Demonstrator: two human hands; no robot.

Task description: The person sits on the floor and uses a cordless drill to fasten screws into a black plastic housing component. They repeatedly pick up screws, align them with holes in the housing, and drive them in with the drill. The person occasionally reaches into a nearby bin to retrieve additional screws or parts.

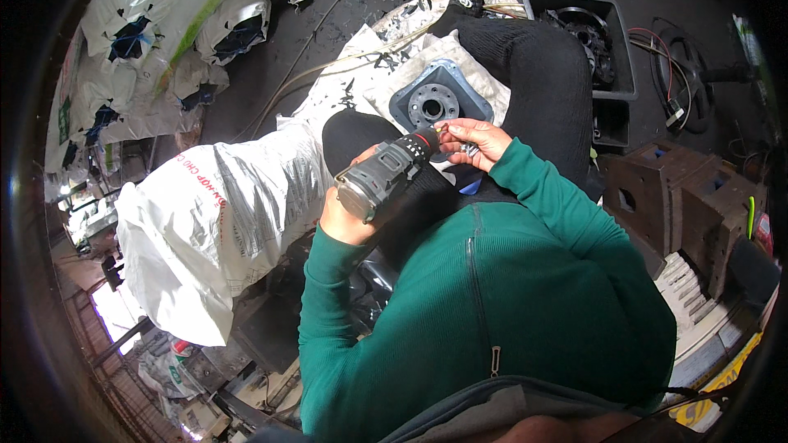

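Remotely, I see the left hand (348, 217) wrapped round the drill (386, 172), aimed toward 2 o'clock, the right hand (484, 139), closed on small silvery pieces (469, 148), nearer the grey flanged part (446, 99) at 12 o'clock.

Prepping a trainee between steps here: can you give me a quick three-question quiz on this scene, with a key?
1. Which hand grips the power drill?
2. True or false: the right hand is inside the dark bin.
3. The grey square-flanged part rests on: A) the bare floor; B) a pale sheet; C) a wooden stool.

Key: 1. The left hand. 2. False; it is at the drill's front end. 3. B.
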